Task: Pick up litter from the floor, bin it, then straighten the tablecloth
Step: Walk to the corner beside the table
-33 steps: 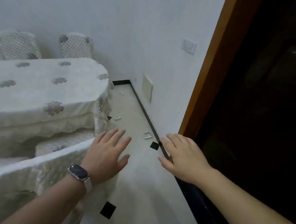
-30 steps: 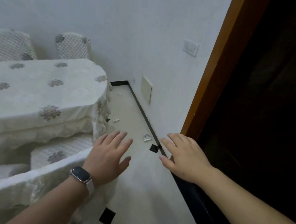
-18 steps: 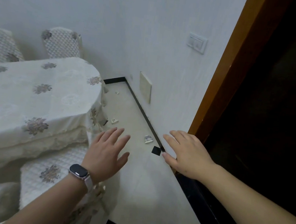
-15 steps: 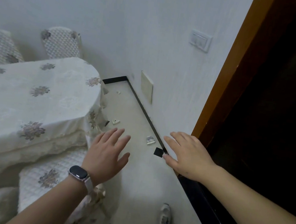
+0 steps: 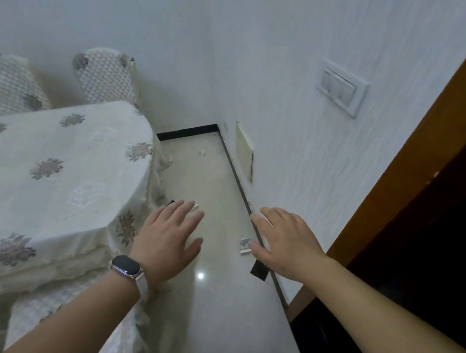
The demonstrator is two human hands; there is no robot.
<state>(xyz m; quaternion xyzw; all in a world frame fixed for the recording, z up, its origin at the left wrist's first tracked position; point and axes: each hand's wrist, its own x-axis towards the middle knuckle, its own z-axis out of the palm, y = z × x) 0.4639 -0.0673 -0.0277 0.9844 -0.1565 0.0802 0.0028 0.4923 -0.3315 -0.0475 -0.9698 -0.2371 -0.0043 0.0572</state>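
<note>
Both my hands hover over a pale tiled floor, palms down, fingers spread, holding nothing. My left hand (image 5: 168,242), with a watch on the wrist, is beside the table's hanging cloth. My right hand (image 5: 285,243) is near the wall's black skirting. A small crumpled wrapper (image 5: 244,245) lies on the floor just left of my right thumb. A small white scrap (image 5: 197,207) peeks out past my left fingertips. Another white scrap (image 5: 201,152) lies far off near the corner. The cream floral tablecloth (image 5: 53,174) covers the table at left.
Two covered chairs (image 5: 104,78) stand behind the table, and a covered chair seat (image 5: 39,314) sits under its near edge. A wooden door frame (image 5: 418,155) and a dark doorway are at right. A light switch (image 5: 342,87) and a wall panel (image 5: 243,150) are on the wall.
I have moved forward along the wall; the table and litter are closer and lower in view. Both hands stay open and spread, and the wrapper now lies next to my right thumb.
</note>
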